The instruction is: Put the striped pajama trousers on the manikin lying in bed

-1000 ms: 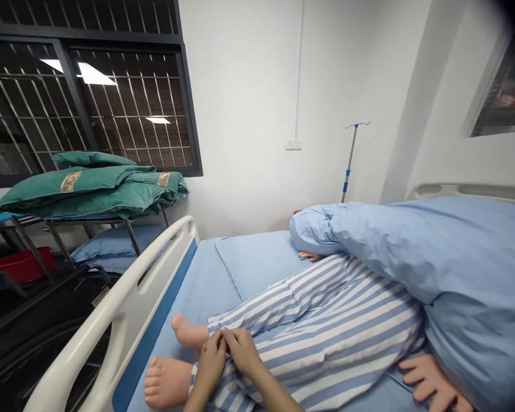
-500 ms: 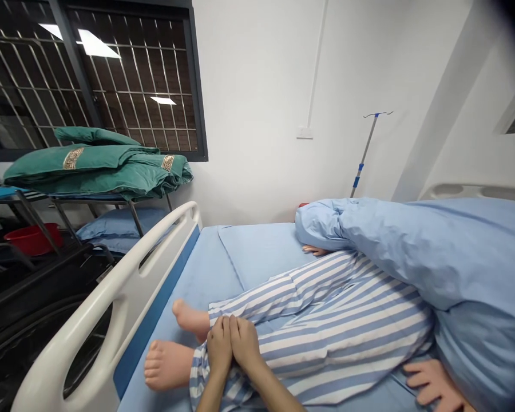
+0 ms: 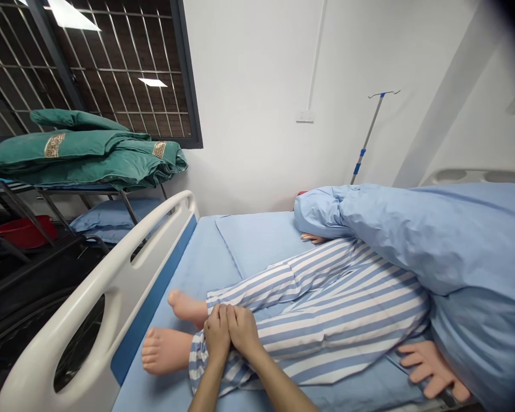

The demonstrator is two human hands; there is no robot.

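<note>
A manikin's leg in blue-and-white striped trousers (image 3: 339, 337) lies along the bed, with its near bare foot (image 3: 167, 352) pointing left. My left hand (image 3: 217, 332) is closed over the lower shin just above that foot. Side by side with it, my right hand (image 3: 243, 329) grips the same leg, thumbs and knuckles nearly touching; the fingertips are hidden on the far side. Behind them lies the other foot (image 3: 186, 309). A blue quilt (image 3: 412, 234) covers the upper body, and one manikin hand (image 3: 433, 366) sticks out at the lower right.
The white bed end board (image 3: 111, 274) rises at the left, with a dark wheelchair (image 3: 34, 292) beyond it. Green folded bedding (image 3: 90, 151) lies on a metal-framed stand near the barred window. An IV pole (image 3: 369, 131) stands behind the bed by the wall.
The view has tipped slightly downward, so the room sits higher in the picture. Both hands stay on the manikin's leg, with no clear shift along it.
</note>
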